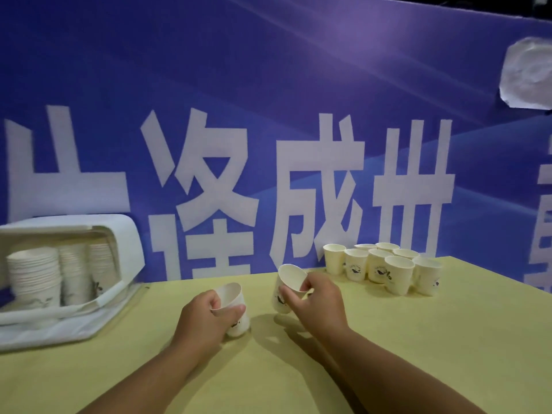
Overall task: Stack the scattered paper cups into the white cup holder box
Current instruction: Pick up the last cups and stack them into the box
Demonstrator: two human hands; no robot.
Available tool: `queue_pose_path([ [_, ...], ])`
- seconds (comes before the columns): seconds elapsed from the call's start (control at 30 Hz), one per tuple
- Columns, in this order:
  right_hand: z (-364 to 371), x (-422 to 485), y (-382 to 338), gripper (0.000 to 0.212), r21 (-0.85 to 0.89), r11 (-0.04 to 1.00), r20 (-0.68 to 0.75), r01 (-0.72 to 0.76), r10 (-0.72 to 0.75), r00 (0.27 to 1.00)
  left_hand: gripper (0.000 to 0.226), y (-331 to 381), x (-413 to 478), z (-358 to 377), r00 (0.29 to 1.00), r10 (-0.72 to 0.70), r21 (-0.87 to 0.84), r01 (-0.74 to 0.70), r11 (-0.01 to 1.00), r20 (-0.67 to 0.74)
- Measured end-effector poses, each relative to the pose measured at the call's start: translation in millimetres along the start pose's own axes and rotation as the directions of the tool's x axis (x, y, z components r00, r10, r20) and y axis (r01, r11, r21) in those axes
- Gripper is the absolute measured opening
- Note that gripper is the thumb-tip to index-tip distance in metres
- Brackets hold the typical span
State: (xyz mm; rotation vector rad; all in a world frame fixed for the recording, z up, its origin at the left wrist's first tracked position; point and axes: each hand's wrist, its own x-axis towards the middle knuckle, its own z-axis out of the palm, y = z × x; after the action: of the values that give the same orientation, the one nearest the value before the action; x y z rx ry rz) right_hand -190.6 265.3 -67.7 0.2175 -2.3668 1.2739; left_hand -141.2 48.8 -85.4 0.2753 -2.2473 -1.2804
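At lower centre, your left hand (pixel 206 316) grips one paper cup (pixel 231 303) low over the yellow-green table (pixel 433 339); its fingers hide the cup's near wall. Just right and apart from it, your right hand (pixel 316 297) pinches a second cup (pixel 291 280), which is tilted with its base partly hidden. Farther right, loose cups (pixel 388 268) stand clustered. At the left edge, the white cup holder box (pixel 125 249) holds cup stacks (pixel 33 276); its left side is cut off.

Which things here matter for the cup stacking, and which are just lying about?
Job: left hand gripping left cup; right hand gripping right cup; loose cups at back right; white holder box; cup stacks inside it.
Just around: blue banner; crumpled white paper; table.
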Motion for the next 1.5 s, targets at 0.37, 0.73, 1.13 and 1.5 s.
queue_pose_path([
  [0.37, 141.0, 0.5, -108.8, 0.043, 0.347, 0.934, 0.032, 0.085, -0.102, 0.994, 0.065, -32.3, 42.9, -120.2, 0.977, 0.088, -0.065, -0.102, 0.993, -0.196],
  [0.73, 242.0, 4.0, -211.0, 0.044, 0.753, 0.658, 0.064, 0.008, -0.086, 0.994, 0.074, -87.2, 96.1, -226.0, 0.907, 0.092, -0.007, -0.104, 0.995, -0.411],
  [1.13, 265.6, 6.9, -217.6, 0.05, 0.755, 0.653, 0.094, 0.054, -0.19, 0.977, 0.086, -123.8, 112.5, -236.2, 0.974, -0.073, 0.29, 0.134, 0.948, -0.213],
  [1.5, 284.9, 6.2, -221.0, 0.069, 0.518, 0.845, 0.314, 0.137, -0.337, 0.888, 0.084, -127.1, 106.4, -239.4, 0.986, -0.144, 0.558, 0.164, 0.814, -0.08],
])
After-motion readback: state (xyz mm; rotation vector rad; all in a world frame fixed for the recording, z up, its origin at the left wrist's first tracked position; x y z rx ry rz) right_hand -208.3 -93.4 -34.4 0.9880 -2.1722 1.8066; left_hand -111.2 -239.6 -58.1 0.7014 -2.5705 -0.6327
